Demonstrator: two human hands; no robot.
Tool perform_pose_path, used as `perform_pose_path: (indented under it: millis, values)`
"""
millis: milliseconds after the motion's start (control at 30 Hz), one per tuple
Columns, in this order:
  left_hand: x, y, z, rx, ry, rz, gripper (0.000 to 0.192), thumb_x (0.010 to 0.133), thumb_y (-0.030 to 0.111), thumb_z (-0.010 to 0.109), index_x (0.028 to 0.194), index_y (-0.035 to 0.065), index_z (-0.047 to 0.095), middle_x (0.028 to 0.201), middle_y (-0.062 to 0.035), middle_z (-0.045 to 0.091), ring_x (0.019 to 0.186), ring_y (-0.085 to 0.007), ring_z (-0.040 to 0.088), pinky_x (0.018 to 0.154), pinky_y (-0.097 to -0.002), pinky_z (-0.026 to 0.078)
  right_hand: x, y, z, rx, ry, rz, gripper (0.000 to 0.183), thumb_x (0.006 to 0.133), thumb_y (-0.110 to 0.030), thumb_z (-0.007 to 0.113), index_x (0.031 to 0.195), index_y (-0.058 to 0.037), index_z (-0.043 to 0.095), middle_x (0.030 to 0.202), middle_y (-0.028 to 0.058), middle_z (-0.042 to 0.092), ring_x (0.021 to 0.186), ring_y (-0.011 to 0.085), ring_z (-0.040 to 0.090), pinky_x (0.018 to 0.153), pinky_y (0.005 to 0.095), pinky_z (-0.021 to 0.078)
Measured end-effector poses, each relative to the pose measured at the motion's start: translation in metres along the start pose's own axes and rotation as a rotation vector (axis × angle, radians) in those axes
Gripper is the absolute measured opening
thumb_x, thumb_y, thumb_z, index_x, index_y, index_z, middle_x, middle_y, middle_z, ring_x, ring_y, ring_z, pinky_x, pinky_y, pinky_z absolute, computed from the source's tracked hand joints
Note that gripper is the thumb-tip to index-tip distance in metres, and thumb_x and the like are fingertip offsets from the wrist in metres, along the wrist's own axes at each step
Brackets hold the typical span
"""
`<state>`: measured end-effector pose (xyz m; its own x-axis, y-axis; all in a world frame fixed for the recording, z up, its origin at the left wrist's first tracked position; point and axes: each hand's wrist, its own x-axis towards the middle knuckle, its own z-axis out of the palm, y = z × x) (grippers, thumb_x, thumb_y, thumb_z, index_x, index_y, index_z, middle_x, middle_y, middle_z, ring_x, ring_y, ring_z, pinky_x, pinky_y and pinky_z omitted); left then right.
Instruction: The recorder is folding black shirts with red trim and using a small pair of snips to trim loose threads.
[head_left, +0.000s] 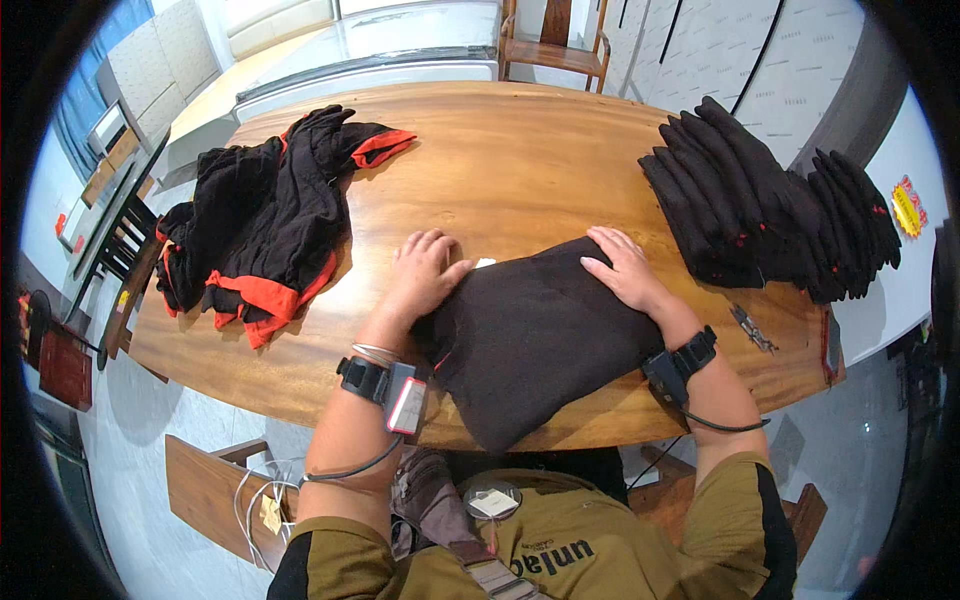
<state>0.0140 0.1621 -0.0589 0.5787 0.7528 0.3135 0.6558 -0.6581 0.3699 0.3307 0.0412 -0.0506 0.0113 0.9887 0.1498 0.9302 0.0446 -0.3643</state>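
Note:
A black knitted-looking garment or cloth (551, 330), folded flat, lies before me at the wooden table's near edge, one corner reaching over it. My left hand (425, 271) rests by its upper left corner, fingers slightly spread, thumb close to the fabric. My right hand (624, 268) lies on its upper right part with the fingers apart. Neither hand shows a grip. A small white piece peeks out beside my left thumb. To the left is a loose heap of black cloth with red edging (262, 217); at the right stand folded black cloths in a stack (727, 202).
On the wooden table (487, 165), thread snips or a similar small metal tool (752, 328) lie right of my right hand. A phone-like flat object (831, 345) sits at the right edge. Cables hang from my wrist devices. A wooden chair (555, 52) stands beyond the table.

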Motion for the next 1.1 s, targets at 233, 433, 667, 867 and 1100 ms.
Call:
perform_pose_path:
  millis: [233,433,667,867,1100]
  values:
    - [-0.002,0.016,-0.041,-0.463,-0.390,-0.160,0.056,0.071,0.037,0.080,0.110,0.0011,0.064,0.104,-0.0180,0.065,0.100,-0.0301,0.062,0.087,-0.0360,0.048,-0.014,0.014,-0.057,0.184,-0.163,0.290,0.066,0.082,-0.050,0.066,0.124,0.0006,0.056,0.122,0.0196,0.056,0.115,0.0319,0.052,0.097,0.0384,0.0402]
    - [-0.003,0.025,-0.034,-0.600,-0.477,-0.152,0.037,0.073,0.012,0.080,0.102,-0.0010,0.062,0.083,-0.0062,0.064,0.077,-0.0139,0.059,0.070,-0.0284,0.048,-0.031,-0.017,-0.046,0.446,-0.288,-0.022,0.088,0.071,-0.046,0.077,0.135,0.0035,0.042,0.130,0.0219,0.050,0.120,0.0313,0.049,0.104,0.0388,0.0369]
    - [0.002,0.015,-0.023,-0.636,-0.251,-0.133,0.021,0.078,0.008,0.075,0.091,0.0011,0.061,0.077,-0.0045,0.061,0.074,-0.0126,0.057,0.067,-0.0263,0.047,-0.037,-0.052,-0.058,1.104,-0.453,0.126,0.075,0.076,-0.015,0.075,0.137,0.0058,0.037,0.132,0.0145,0.051,0.118,0.0197,0.049,0.101,0.0308,0.0386]
    - [0.013,-0.008,-0.012,-0.493,0.316,-0.052,0.016,0.087,0.017,0.066,0.091,0.0018,0.063,0.086,-0.0104,0.062,0.077,-0.0189,0.059,0.066,-0.0305,0.049,-0.022,-0.063,-0.140,1.111,-0.012,0.117,0.060,0.079,-0.012,0.069,0.132,0.0052,0.045,0.115,0.0093,0.061,0.098,0.0156,0.061,0.090,0.0278,0.0471]
    - [0.011,0.001,-0.011,-0.529,0.209,-0.060,0.017,0.086,0.016,0.067,0.091,0.0005,0.064,0.091,-0.0121,0.060,0.077,-0.0203,0.061,0.065,-0.0314,0.050,-0.020,-0.044,-0.259,1.069,1.010,-0.088,0.043,0.088,-0.010,0.063,0.126,0.0016,0.048,0.119,0.0141,0.059,0.106,0.0254,0.060,0.092,0.0368,0.0490]
